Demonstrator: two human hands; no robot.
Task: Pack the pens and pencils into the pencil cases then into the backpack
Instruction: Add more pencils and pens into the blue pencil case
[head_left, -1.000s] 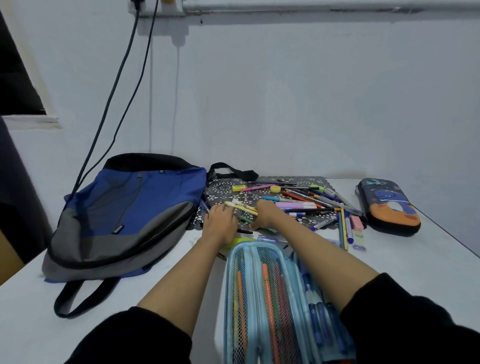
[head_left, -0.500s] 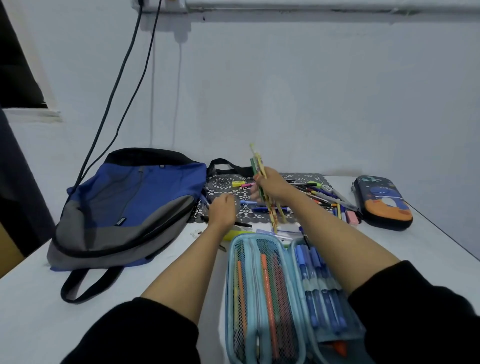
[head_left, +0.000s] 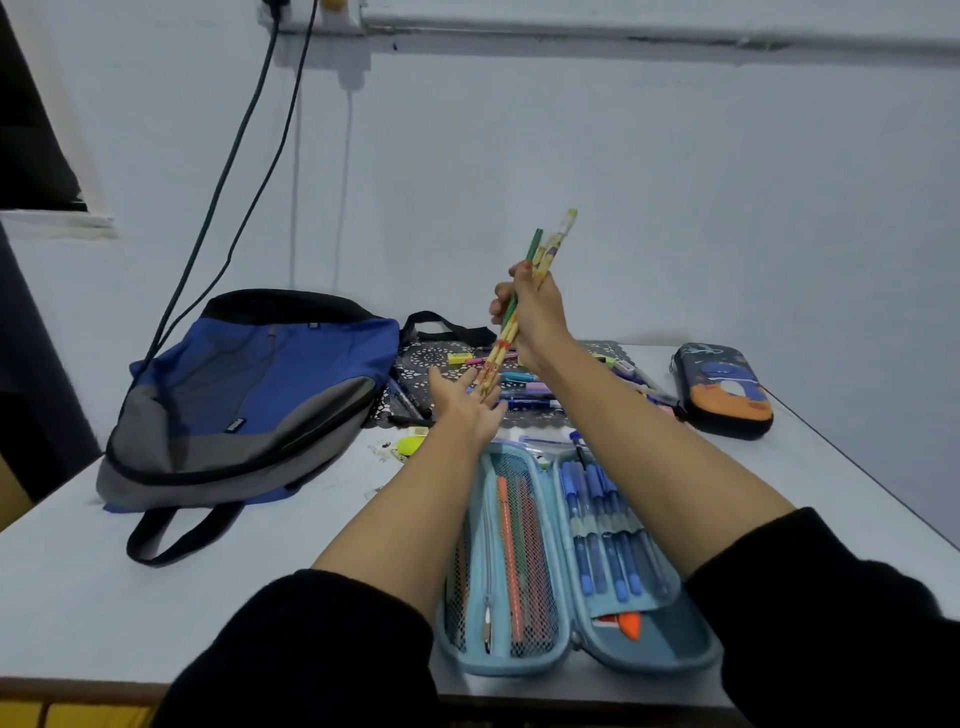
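My right hand (head_left: 532, 312) grips a bunch of pencils (head_left: 540, 257) held upright above the table, tips pointing down. Below it my left hand (head_left: 465, 402) is open, palm up, and the pencil tips touch its fingers. A light blue pencil case (head_left: 566, 657) lies open near the front edge, with pencils behind mesh on its left half and blue pens in loops on its right half. More loose pens (head_left: 524, 387) lie on a black lace mat (head_left: 431, 356) behind the hands. A blue and grey backpack (head_left: 249, 395) lies flat at the left.
A second, dark pencil case (head_left: 724, 389) with an orange print lies zipped shut at the back right. A yellow highlighter (head_left: 410, 444) rests by the mat's front edge. Black cables (head_left: 244, 135) hang down the wall behind the backpack. The table (head_left: 156, 613) ends close in front.
My right hand picked the pencils up off the mat and raised them upright. My left hand left the mat and turned palm up under the pencil tips.
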